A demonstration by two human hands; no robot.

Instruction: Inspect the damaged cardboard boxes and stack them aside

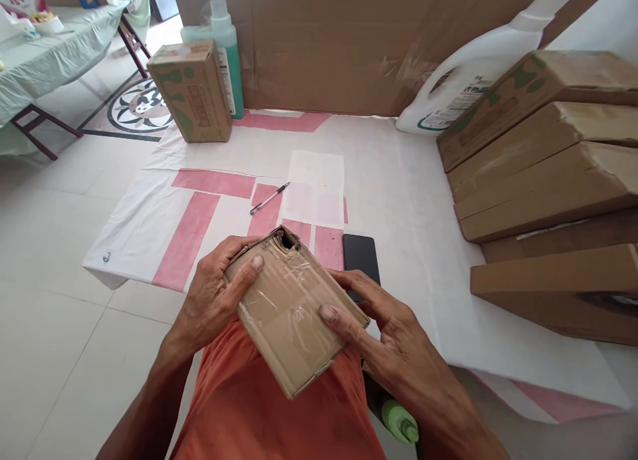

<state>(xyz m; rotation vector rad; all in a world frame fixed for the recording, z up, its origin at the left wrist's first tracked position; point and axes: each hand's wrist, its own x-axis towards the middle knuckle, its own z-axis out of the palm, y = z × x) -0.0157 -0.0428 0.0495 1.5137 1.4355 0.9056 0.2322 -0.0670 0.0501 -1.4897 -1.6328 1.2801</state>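
A small brown cardboard box (294, 320) is held tilted between my two hands, just off the table's near edge. Clear tape crosses its face, and its upper corner is torn with a dark hole. My left hand (216, 290) grips the upper left side, thumb on the face. On the lower right, my right hand (376, 320) holds the other side, its thumb also pressed on the face. The fingers behind the box are partly hidden. Just beyond the right hand lies a black phone (361, 255). A pen (270, 198) and a white paper sheet (315, 187) lie farther back.
Several cardboard boxes (543, 174) lean at the right beside a white detergent bottle (478, 68). At the back left stand another carton (192, 91) and a green liquid bottle (229, 68). A large cardboard panel (319, 48) borders the rear. A green-capped item (400, 421) sits below the table edge.
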